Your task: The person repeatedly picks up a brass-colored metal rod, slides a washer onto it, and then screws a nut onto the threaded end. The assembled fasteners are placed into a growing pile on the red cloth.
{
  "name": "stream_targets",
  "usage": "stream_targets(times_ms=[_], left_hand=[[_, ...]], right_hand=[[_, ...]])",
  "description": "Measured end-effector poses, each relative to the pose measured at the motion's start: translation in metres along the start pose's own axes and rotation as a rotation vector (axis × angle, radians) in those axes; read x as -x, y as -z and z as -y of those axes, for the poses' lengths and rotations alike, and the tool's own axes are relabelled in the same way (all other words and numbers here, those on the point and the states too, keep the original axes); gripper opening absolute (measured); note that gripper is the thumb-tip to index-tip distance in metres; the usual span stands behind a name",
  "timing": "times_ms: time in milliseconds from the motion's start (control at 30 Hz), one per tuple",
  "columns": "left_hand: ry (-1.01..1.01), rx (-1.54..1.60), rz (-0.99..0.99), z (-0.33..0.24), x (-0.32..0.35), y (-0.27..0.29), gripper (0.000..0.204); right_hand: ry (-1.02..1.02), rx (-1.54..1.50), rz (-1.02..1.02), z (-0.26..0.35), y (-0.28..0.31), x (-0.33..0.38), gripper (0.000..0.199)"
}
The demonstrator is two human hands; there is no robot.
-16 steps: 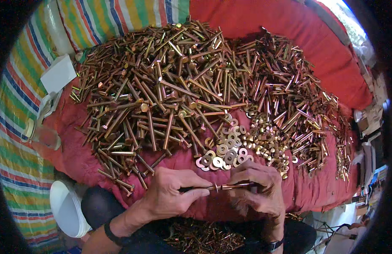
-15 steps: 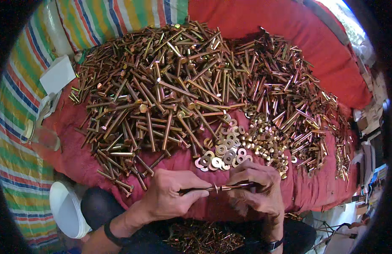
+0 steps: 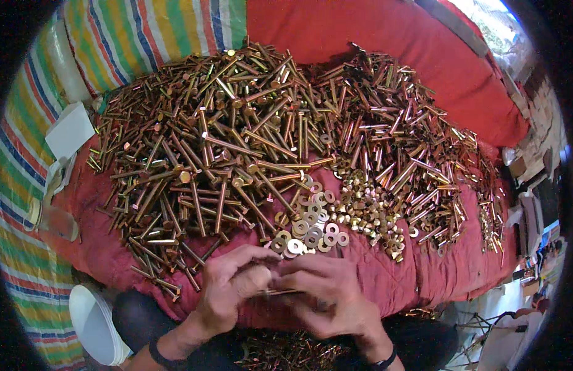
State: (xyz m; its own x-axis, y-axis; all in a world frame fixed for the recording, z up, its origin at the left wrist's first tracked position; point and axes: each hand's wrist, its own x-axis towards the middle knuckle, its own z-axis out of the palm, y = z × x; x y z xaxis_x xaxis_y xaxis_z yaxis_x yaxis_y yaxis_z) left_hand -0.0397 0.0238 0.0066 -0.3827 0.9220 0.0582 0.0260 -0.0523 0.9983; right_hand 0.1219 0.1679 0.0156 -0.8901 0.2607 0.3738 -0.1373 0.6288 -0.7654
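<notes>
My left hand and my right hand meet in front of the cloth's near edge. A thin brass-coloured bolt shows between them, mostly hidden by fingers. My left hand is closed round one end of it. The right hand's fingers curl over the other end, smeared by motion. Just beyond my hands lie flat washers in a loose heap. To their right is a cluster of small nuts. A large pile of long hex-head bolts spreads at the left; shorter metal tubes are heaped at the right.
Everything lies on a red padded cloth. A striped sheet hangs at the left, near a white tub, a clear jar and a white box. More metal pieces lie below my hands, between my legs.
My hands have drawn closer together, the right one moving left. The washer and the tube seen on the bolt before are now hidden by my fingers. The whole view has shifted slightly.
</notes>
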Motion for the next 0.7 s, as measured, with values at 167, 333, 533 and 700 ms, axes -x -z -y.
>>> stream_targets(times_ms=[167, 333, 533, 700], left_hand=[[0.508, 0.538, 0.094, 0.003, -0.005, -0.003, 0.063], [0.433, 0.279, 0.249, -0.005, -0.003, 0.000, 0.035], [0.394, 0.258, 0.097, -0.005, -0.002, -0.007, 0.022], [0.378, 0.291, -0.010, -0.005, -0.001, -0.002, 0.018]], right_hand=[[0.117, 0.026, -0.083, 0.014, -0.005, -0.012, 0.023], [-0.389, 0.219, -0.488, -0.017, 0.052, 0.006, 0.014], [-0.308, 0.509, -0.353, -0.057, 0.044, 0.007, 0.018], [-0.280, 0.814, -0.245, -0.068, 0.033, -0.002, 0.016]])
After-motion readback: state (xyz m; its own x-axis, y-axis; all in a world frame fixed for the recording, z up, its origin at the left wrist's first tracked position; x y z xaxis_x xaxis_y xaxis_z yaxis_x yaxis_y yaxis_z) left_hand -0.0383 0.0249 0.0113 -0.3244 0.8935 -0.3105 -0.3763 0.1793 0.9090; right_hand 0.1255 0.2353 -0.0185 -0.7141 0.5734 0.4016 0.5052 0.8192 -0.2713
